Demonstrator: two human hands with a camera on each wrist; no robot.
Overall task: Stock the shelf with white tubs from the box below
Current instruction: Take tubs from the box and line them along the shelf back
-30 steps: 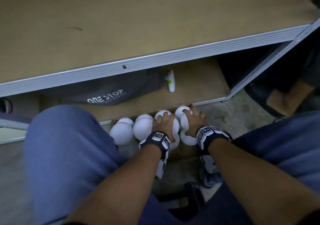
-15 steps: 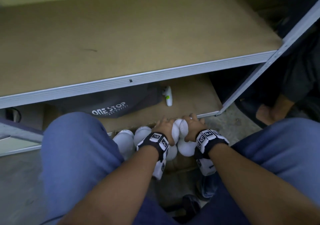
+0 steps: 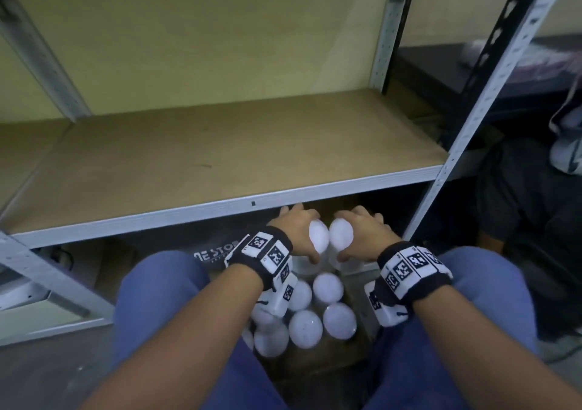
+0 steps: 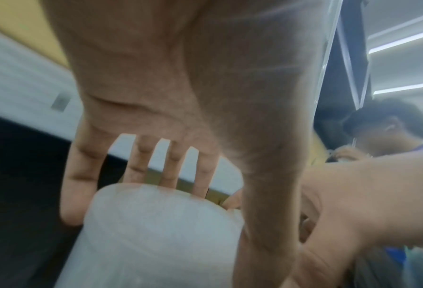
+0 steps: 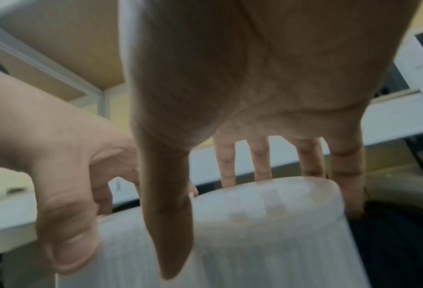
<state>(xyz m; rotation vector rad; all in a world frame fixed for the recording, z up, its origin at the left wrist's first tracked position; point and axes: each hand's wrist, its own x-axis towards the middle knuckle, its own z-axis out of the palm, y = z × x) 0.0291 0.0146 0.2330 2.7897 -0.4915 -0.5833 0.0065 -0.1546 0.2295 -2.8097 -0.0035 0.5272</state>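
Each hand holds a white tub from above, side by side, just below the front rail of the brown shelf (image 3: 220, 157). My left hand (image 3: 299, 230) grips one white tub (image 3: 318, 241), seen close in the left wrist view as a pale cylinder (image 4: 156, 233) with fingers behind it and the thumb in front. My right hand (image 3: 359, 231) grips the other tub (image 3: 340, 236), which shows under the palm (image 5: 267, 224) in the right wrist view. Several more white tubs (image 3: 305, 327) stand in the cardboard box (image 3: 321, 356) between my knees.
A grey metal upright (image 3: 491, 88) bounds the shelf on the right, another slants at the left (image 3: 41, 53). A dark bag with white lettering (image 3: 214, 253) lies on the lower level. Another person (image 4: 388, 132) shows in the left wrist view.
Both hands have lifted their tubs out of the box, up toward the shelf's front rail. My head has tilted up, so the shelf and back wall now fill the view.
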